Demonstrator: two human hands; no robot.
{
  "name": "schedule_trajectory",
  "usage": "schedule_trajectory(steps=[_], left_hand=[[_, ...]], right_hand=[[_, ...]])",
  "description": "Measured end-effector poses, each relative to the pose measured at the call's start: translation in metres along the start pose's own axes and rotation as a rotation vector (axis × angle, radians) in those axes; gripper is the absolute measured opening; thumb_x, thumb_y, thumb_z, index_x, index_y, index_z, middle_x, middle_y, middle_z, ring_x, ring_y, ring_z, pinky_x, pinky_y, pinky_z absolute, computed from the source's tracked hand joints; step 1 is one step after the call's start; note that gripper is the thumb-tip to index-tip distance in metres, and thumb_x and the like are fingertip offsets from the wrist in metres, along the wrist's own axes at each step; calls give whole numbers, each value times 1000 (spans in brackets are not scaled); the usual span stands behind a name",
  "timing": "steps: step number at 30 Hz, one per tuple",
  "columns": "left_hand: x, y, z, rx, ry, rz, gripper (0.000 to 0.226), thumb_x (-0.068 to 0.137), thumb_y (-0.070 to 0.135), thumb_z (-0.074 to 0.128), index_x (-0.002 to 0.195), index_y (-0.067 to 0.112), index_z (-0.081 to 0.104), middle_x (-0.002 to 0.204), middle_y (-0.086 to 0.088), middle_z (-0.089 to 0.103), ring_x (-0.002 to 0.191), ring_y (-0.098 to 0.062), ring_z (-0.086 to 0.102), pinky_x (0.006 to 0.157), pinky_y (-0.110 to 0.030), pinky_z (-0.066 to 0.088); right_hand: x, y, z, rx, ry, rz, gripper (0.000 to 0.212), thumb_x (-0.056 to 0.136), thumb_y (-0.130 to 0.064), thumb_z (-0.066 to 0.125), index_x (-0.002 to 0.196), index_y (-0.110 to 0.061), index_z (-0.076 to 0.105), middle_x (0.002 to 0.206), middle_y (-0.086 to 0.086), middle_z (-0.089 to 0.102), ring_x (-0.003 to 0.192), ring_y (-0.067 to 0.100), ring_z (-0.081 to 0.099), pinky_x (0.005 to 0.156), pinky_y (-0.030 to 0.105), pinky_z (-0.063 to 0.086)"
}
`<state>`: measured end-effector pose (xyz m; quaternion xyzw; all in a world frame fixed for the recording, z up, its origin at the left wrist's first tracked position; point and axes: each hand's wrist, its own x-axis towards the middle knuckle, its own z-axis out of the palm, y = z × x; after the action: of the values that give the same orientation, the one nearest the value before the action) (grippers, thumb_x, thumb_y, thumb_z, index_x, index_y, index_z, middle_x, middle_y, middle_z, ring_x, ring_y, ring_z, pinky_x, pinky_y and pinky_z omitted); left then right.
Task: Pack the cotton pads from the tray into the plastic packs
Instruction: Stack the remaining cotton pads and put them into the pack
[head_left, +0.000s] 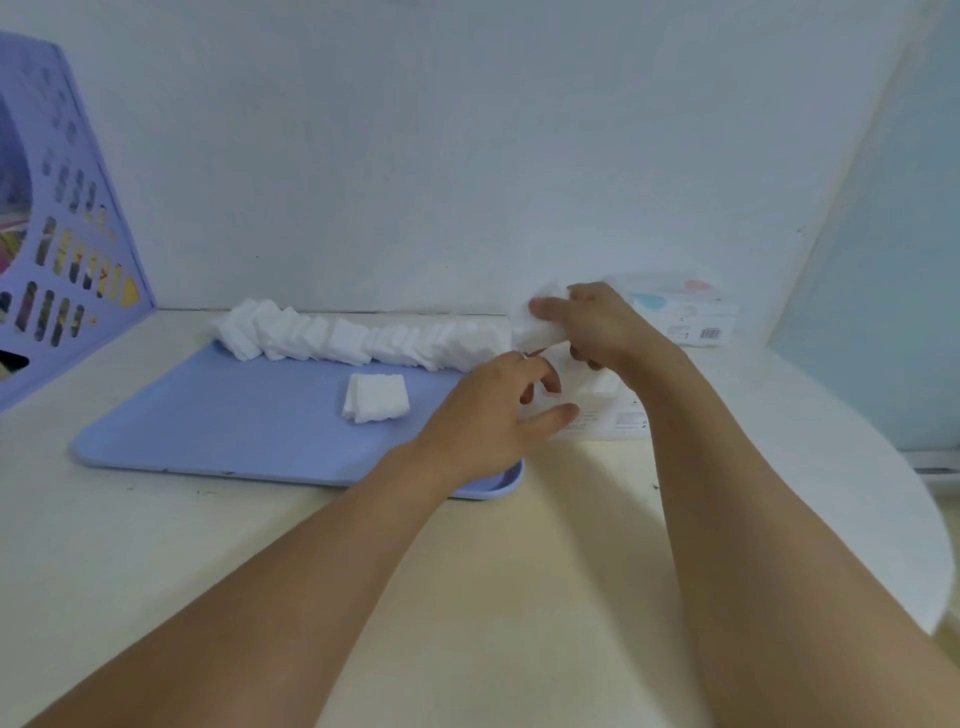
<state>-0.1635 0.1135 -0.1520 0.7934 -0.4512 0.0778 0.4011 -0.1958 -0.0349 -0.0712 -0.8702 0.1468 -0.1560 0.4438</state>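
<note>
Evidently the right hand (597, 322) pinches a bunch of cotton pads (537, 325) above the plastic pack (597, 410) that the left hand (493, 410) grips beside the tray (218, 415) (soft, featherlight, squashable stuff), so hold the stack by its flat faces

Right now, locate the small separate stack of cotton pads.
The small stack lies alone mid-tray, in front of the long row of pads, left of the left hand.

I see soft, fluffy matt cotton pads (358, 340) on a smooth plastic tray (218, 415), a thin glossy plastic pack (597, 410), and a matt tabletop (156, 545).
</note>
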Motion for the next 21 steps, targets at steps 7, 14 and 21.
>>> schedule_trajectory(steps=[7, 14, 21], left_hand=[[1, -10, 2, -70, -26, 45, 13, 93, 26, 71, 90, 20, 60, 78, 7, 61, 56, -4, 49, 63, -21, 43], [3, -11, 2, -51, -26, 11, 14, 92, 27, 72, 87, 21, 61, 78, 9, 63, 53, 0, 49, 60, -19, 39], [3, -10, 0, -35, -18, 5, 17, 92, 28, 72, 84, 22, 59, 80, 4, 66, 57, -2, 51, 61, -19, 44]], right_hand=[[5, 6, 3, -130, -96, 62, 29, 97, -33, 62, 80, -13, 49, 61, 4, 49, 46, 17, 39, 44, 25, 28], [1, 6, -3, -373, -171, 118, 33, 104, -36, 52, 83, -11, 51, 30, -9, 44, 46, 17, 36, 47, 27, 31], [8, 18, -6, -432, -99, 118, 44, 84, -30, 80, 63, -11, 46, 49, 2, 45, 45, 18, 42, 51, 28, 34]])
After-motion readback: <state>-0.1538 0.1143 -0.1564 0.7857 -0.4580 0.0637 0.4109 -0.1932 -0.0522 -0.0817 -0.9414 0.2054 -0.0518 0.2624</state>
